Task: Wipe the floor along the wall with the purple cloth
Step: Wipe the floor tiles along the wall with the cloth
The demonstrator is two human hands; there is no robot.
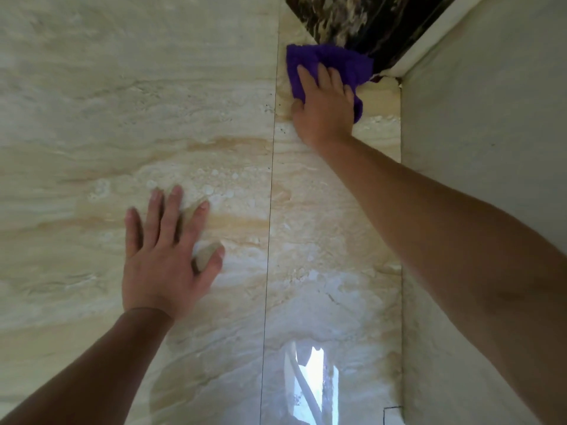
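From the head camera we are looking down at a glossy cream marble-patterned tile floor [92,118] with a thin grout line [270,210] running away from us. Our right hand [325,108] is pressing flat on a crumpled purple cloth [337,62], fingers stretched forward over the fabric and the thumb tucked against its near left edge, so the cloth is being pinned down rather than pinched. The cloth is lying at the far end of the floor, in the corner where the pale off-white wall [491,118] on the right is meeting a dark brown-and-black veined stone slab [368,23]; its far edge is overlapping that slab. Our left hand [165,262] is resting palm down on the bare tile left of the grout line, fingers spread and holding nothing, well apart from the cloth. Near the floor's closest edge a bright window reflection [310,381] is gleaming.
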